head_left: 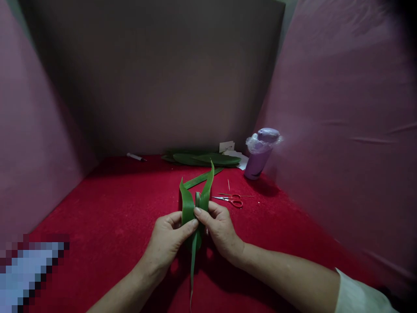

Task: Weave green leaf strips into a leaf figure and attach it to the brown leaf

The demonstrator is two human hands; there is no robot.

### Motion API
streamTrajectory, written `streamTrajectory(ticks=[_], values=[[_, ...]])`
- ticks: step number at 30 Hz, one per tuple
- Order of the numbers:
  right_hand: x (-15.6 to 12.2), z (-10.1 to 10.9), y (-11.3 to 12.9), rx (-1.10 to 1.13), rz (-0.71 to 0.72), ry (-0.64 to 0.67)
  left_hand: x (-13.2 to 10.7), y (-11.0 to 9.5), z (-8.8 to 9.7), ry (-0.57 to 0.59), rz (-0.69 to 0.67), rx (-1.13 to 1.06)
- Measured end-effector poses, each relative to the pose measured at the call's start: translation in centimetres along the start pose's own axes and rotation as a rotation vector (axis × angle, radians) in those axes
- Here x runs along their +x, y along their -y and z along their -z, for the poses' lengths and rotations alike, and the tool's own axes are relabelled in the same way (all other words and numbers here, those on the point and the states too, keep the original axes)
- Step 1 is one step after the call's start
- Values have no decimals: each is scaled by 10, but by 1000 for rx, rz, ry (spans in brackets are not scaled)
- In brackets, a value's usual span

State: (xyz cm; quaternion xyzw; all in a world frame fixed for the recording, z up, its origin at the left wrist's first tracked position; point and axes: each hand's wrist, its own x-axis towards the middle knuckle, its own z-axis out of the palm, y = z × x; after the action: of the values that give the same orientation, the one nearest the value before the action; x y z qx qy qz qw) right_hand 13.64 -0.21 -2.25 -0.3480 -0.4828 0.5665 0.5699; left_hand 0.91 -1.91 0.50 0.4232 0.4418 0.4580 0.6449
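Observation:
Between my two hands, folded green leaves (188,205) stand up with two pointed tips spread apart. A narrow leaf strip (193,261) hangs down from the bundle toward me, and a small rolled piece shows in the middle. My left hand (169,239) pinches the bundle low on its left side, thumb across the front. My right hand (219,226) grips the right side, with its thumb pressed on the centre just above the left thumb. The fingers behind the leaves are partly hidden. Right of the bundle lie scissors (235,201) with red handles.
A pile of long green leaves (205,158) lies at the back, with a loose leaf strip (202,178) before it. White papers (239,157) and a purple cup (257,164) topped with clear plastic stand back right. A syringe-like object (135,157) lies back left on the red cloth (107,208).

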Motion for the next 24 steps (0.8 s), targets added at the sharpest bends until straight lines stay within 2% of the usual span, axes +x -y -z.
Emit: streamTrajectory(ticks=[11, 24], values=[[0, -1, 3, 10, 26, 20, 1, 2, 3, 15, 16, -44], [-1, -1, 8, -36, -22, -18, 3, 3, 7, 53, 42, -56]])
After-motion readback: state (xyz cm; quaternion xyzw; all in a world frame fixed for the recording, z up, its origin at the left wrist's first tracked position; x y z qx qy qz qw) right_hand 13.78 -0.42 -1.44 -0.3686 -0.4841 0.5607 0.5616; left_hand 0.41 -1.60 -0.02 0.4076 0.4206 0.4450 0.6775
